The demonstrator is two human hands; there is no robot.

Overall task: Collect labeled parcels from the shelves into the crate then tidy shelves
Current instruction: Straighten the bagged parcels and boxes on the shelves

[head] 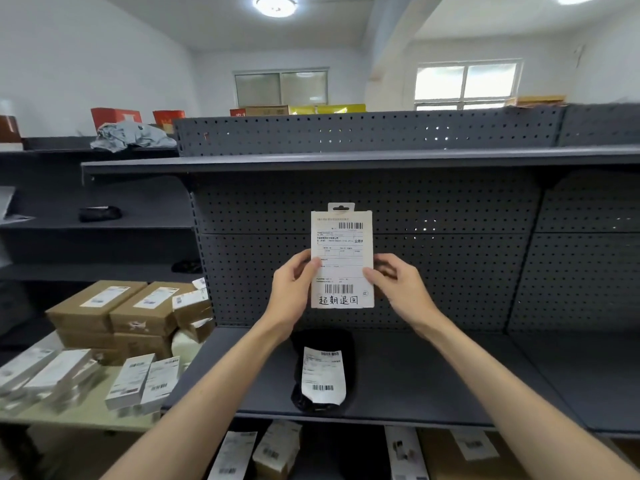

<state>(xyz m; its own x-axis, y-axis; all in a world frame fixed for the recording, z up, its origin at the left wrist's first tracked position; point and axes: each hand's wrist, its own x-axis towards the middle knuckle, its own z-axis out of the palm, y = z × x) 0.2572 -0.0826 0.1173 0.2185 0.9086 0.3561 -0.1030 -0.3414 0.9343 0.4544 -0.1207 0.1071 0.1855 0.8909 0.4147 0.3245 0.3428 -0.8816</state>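
Note:
I hold a flat white labeled parcel (342,258) upright in front of the dark pegboard shelf back. It carries barcodes and handwritten characters at the bottom. My left hand (292,289) pinches its left edge and my right hand (398,289) pinches its right edge. Below it, a black bag parcel with a white shipping label (323,370) lies on the grey shelf (433,375). No crate is in view.
Brown labeled boxes (114,306) and several white labeled boxes (142,382) crowd a table at the left. More parcels (277,448) sit below the shelf. Small black items (100,213) lie on the left shelves. Boxes and a grey bag (131,135) top the shelving.

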